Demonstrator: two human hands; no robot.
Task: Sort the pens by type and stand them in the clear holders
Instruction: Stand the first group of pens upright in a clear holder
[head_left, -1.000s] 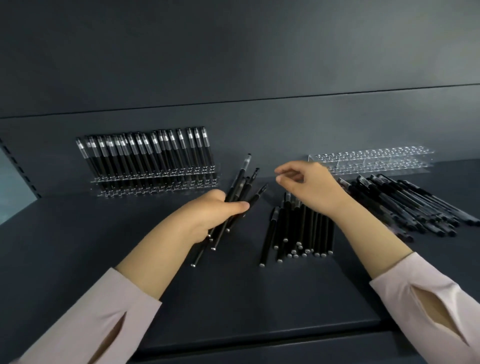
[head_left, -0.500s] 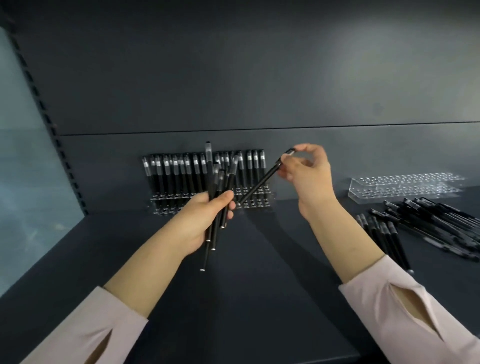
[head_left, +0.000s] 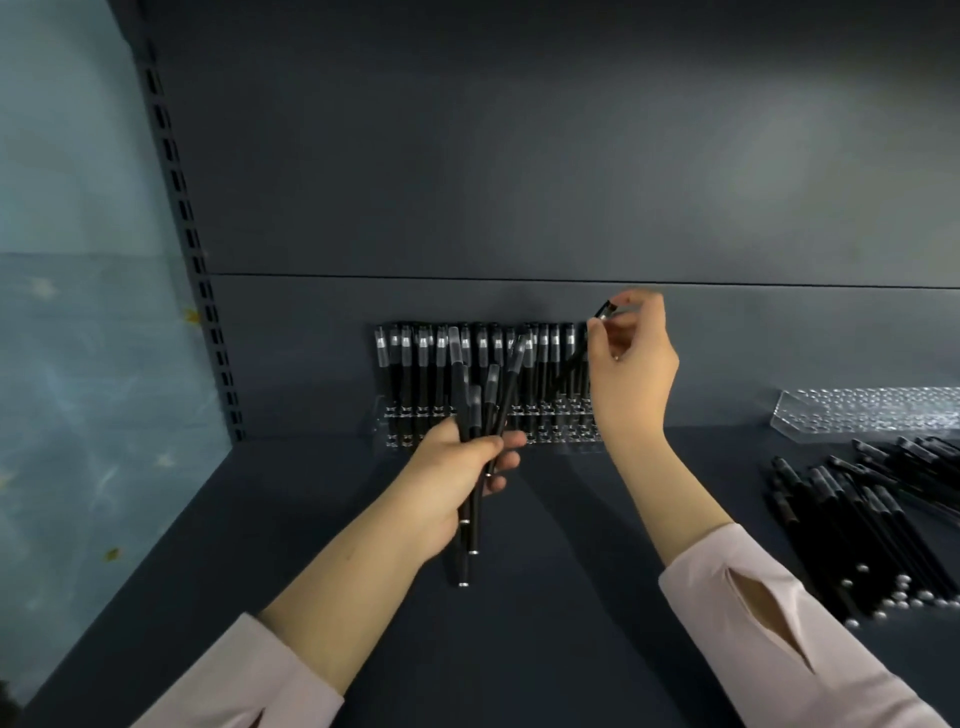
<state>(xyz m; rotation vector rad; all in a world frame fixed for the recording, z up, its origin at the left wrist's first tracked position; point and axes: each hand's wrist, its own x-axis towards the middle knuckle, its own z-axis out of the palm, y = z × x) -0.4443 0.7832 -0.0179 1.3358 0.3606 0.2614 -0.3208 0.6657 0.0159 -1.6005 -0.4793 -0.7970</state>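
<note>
The single black pen (head_left: 575, 359) is tilted, its upper end pointing up and to the right and its lower end slanting down-left towards the right end of the filled clear holder (head_left: 563, 434). The right hand (head_left: 631, 374) pinches that upper end between thumb and fingertips, its other fingers loosely curled. In the holder, a row of standing pens (head_left: 415, 364) is upright with caps on top. In front of it, the left hand (head_left: 449, 480) grips a bundle of pens (head_left: 485, 397), long axes near vertical and slightly fanned, translucent caps up. To the right, loose pens (head_left: 857, 512) lie on the dark shelf (head_left: 571, 634) below an empty clear holder (head_left: 872, 410).
</note>
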